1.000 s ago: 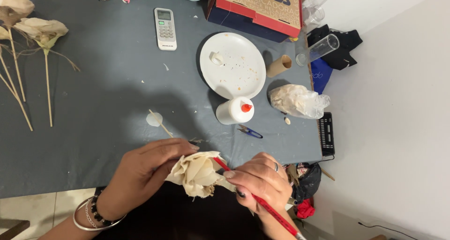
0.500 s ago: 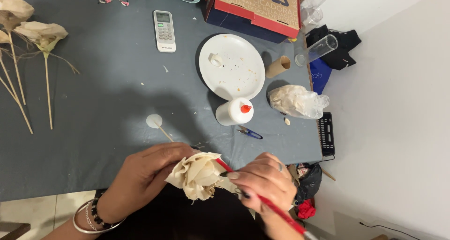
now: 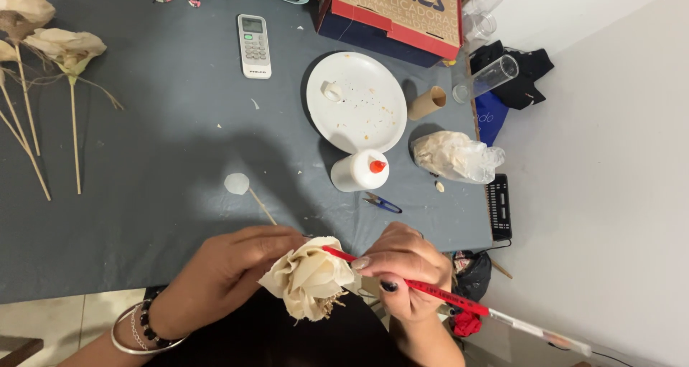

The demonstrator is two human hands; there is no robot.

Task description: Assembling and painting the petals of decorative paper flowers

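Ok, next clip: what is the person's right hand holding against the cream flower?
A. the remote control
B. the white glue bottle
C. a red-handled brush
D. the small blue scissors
C: the right hand grips a red-handled brush whose tip reaches the cream flower held by the left hand; the blue scissors, glue bottle and remote control all lie untouched on the grey table.

Cream flower [image 3: 310,277], petals pale ivory. Brush handle [image 3: 430,291] red, turning white toward its far end. Bench [image 3: 158,144] slate grey. Plate [image 3: 357,101] white, flecked with tan crumbs. Glue bottle [image 3: 358,172] white, orange-red cap. Remote [image 3: 254,45] white with grey buttons. Box [image 3: 391,12] red and brown. Snips [image 3: 382,203] blue-handled. Cardboard tube [image 3: 426,103] tan.
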